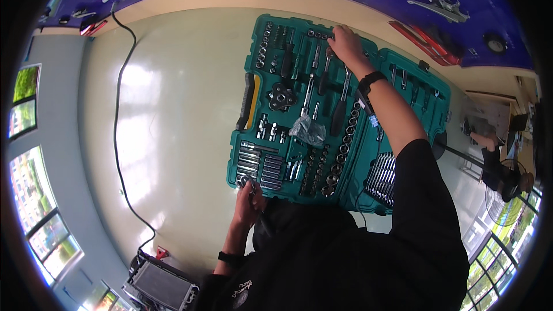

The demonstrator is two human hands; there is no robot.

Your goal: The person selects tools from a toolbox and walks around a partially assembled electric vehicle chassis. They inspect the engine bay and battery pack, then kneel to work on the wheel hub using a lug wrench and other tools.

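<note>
Got left hand (247, 203) gripping a ratchet (246, 182), right hand (347, 45) over far end of green tool case (357, 155), can't tell if gripping.

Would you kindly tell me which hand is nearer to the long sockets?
Left. The left hand is on the near side of the long sockets; the right hand is at the far edge of the case.

Open green tool case (253, 57), both hands at it.
Left hand (247, 208) grips ratchet (245, 181), near-left corner; right hand (347, 45) at far edge by small sockets (317, 34), grasp unclear; plastic bag (309, 132) mid-case; wrench row (381, 177) near right.
</note>
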